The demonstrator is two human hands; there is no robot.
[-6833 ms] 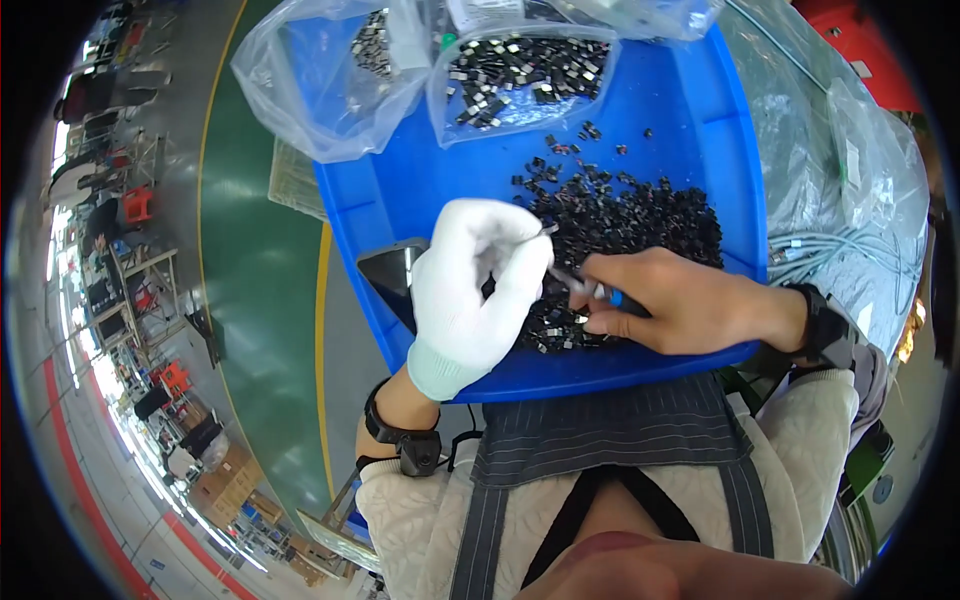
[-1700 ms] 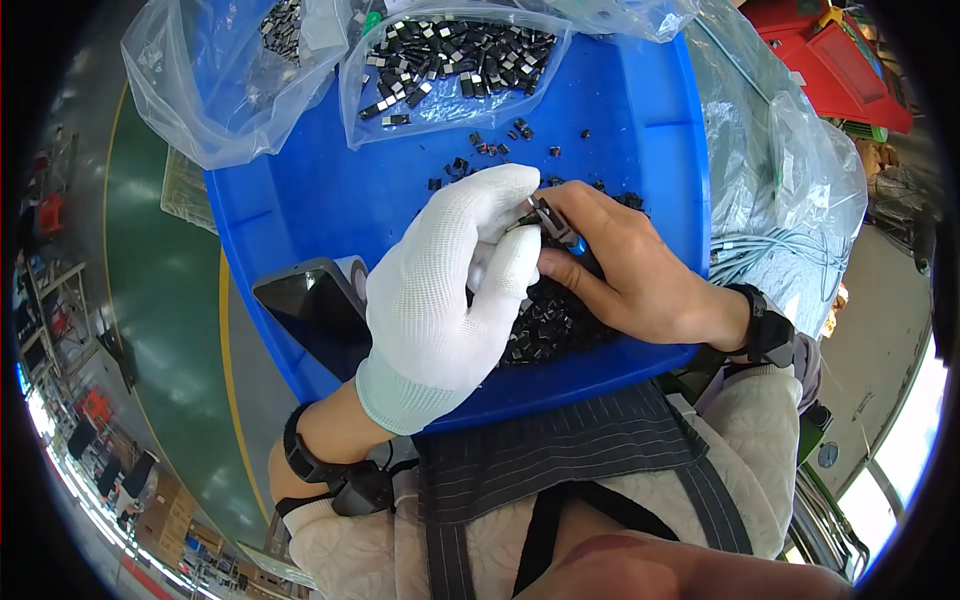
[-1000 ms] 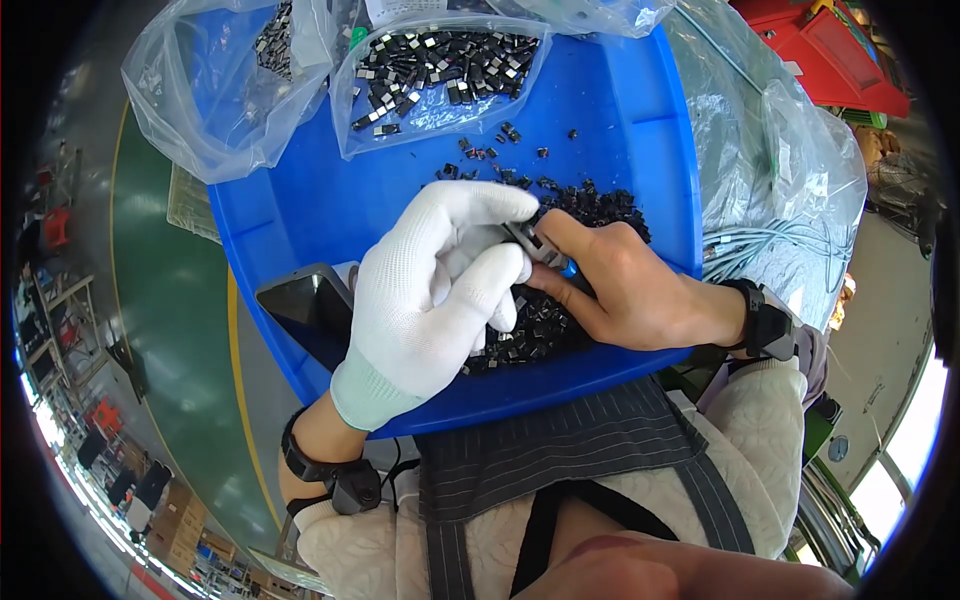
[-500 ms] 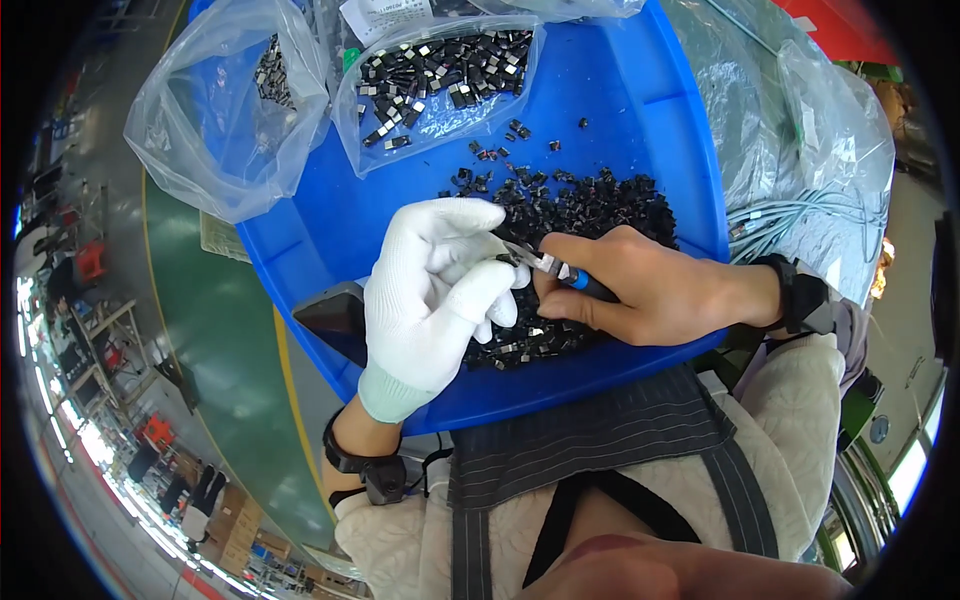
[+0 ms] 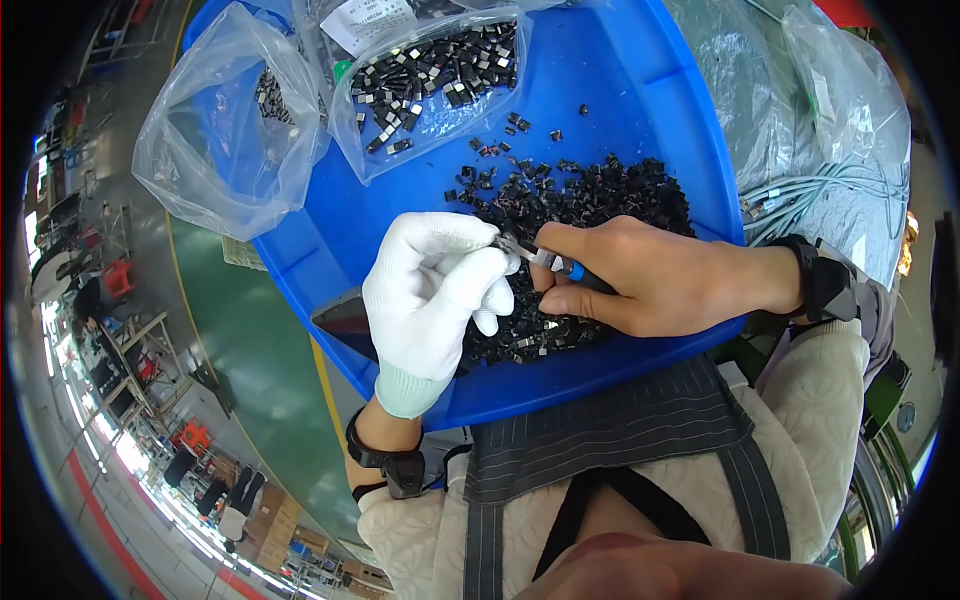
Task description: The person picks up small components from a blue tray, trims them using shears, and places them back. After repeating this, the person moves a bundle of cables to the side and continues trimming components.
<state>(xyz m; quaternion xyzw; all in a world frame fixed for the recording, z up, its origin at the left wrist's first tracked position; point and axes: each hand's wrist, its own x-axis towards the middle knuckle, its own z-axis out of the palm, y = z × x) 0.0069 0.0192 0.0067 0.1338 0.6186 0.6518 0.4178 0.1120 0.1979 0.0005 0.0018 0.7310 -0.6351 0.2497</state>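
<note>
A blue plastic tray rests on my lap and holds a heap of small black parts. My left hand, in a white glove, pinches one small black part at its fingertips above the heap. My bare right hand grips a slim tool with a blue handle and metal tip. The tip touches the part held in my left fingers. A dark flat object lies in the tray beside my left hand, partly hidden by it.
Two clear plastic bags lie at the tray's far side: one with several black and silver parts, one hanging over the left rim. A clear bag with pale cables sits to the right. Green floor lies below left.
My hands have stayed together over the heap, tool tip at the part in my left fingers. The camera view has shifted, so the tray and bags sit differently in the picture.
</note>
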